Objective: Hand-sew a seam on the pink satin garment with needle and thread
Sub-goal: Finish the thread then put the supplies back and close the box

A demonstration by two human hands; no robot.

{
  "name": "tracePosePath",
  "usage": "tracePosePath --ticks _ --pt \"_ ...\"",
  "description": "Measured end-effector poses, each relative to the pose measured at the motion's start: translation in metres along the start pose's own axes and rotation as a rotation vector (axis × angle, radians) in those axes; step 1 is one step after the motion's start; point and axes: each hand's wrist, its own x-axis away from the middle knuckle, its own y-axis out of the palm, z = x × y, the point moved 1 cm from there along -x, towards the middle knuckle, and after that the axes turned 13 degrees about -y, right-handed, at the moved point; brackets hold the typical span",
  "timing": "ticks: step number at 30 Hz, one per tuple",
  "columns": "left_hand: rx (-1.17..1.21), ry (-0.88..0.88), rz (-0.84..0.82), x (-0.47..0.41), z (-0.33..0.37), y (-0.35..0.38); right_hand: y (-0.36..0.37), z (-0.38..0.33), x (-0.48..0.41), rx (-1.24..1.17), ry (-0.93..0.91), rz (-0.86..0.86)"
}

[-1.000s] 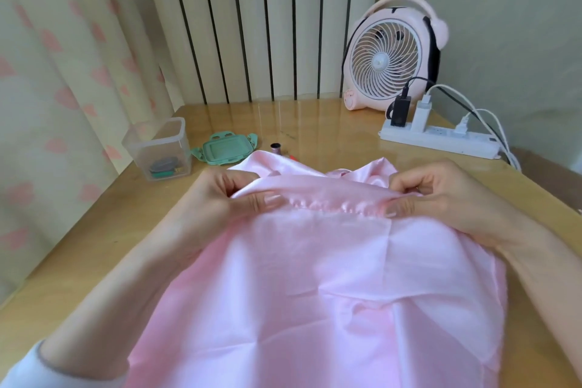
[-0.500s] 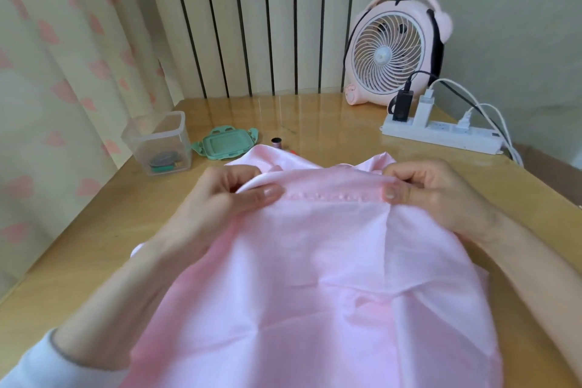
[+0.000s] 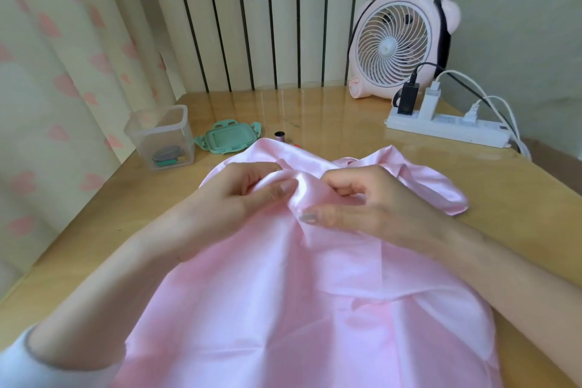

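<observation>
Pink satin garment (image 3: pixel 283 309): spread over the wooden table (image 3: pixel 315 110), its bunched upper edge caught between the fingers of both hands
Left hand (image 3: pixel 239 195): thumb and forefinger pinch a raised fold (image 3: pixel 300 187) of the satin, with the other fingers curled behind it
Right hand (image 3: pixel 371 201): fingers curled onto the same fold, just beside the left fingertips, gripping the cloth; the thumb lies flat along the satin below them
Needle and thread: neither shows; whether the right fingers also hold a needle cannot be told
Thread spool (image 3: pixel 279 136): upright beyond the left fingers, just past the garment's far edge
Clear plastic box (image 3: pixel 160 135): well out to the left of the left fingers, its green lid (image 3: pixel 227 142) lying beside it
Step in hand: probably settling the folded seam edge for a stitch
Doing it well: satin slides, so both pinches should stay close together with the fold kept even and lightly taut between them; the layers should be lined up before any stitch goes in
Risk: a loose pinch would let the layers creep and pucker the seam
</observation>
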Motion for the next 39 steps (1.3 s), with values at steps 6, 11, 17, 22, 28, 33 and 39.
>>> tracePosePath --ticks 6,11,17,22,28,33,39 --pt "0.096 -0.005 -0.052 0.003 0.001 0.003 -0.004 -0.003 0.000 -0.097 0.089 -0.020" --pt "0.185 -0.046 -0.043 0.002 -0.004 -0.002 -0.009 -0.001 0.001 -0.172 0.136 -0.042" --pt "0.223 -0.101 -0.066 0.003 -0.008 -0.004 -0.015 0.004 0.004 -0.156 0.169 -0.062" --pt "0.121 -0.052 -0.075 0.000 -0.005 0.000 -0.014 0.006 0.005 -0.165 0.190 -0.071" --pt "0.075 -0.047 -0.039 -0.005 -0.004 0.004 -0.014 0.006 0.005 -0.200 0.192 -0.088" --pt "0.029 -0.056 -0.059 -0.005 -0.007 0.006 -0.006 0.001 0.004 -0.147 0.141 -0.063" --pt "-0.071 -0.087 -0.064 -0.006 -0.016 -0.003 -0.010 0.005 0.007 -0.158 0.148 -0.088"
